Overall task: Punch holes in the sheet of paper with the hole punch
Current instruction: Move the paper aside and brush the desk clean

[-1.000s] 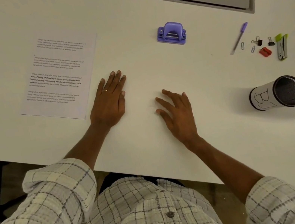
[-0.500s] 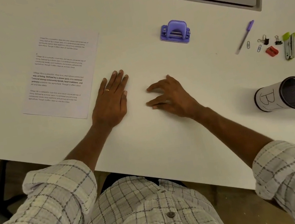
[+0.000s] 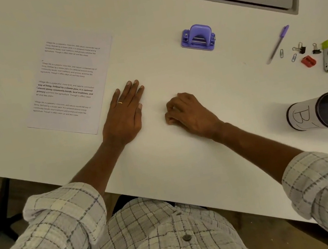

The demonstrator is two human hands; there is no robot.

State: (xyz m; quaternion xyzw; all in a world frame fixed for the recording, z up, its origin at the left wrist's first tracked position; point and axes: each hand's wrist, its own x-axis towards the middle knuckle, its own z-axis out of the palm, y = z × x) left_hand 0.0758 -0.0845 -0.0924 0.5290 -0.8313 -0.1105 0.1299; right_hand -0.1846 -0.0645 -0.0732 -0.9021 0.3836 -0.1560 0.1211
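Left grip [image 3: 123,115]: mine, flat on the table [image 3: 187,164], fingers spread, empty, just beside the paper [image 3: 70,83]. Right grip [image 3: 189,112]: loosely curled, holding nothing. Paper: left of both hands, lying flat; I judge it light, limp, easily creased, best lifted by its near edge. Punch [image 3: 198,38]: purple, farther back, well apart; looks rigid, best taken by its body.

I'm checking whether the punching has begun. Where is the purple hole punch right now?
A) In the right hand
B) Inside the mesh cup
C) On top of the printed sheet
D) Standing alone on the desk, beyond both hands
D: the hole punch stands by itself on the desk, apart from the sheet of paper, the left hand and the right hand.
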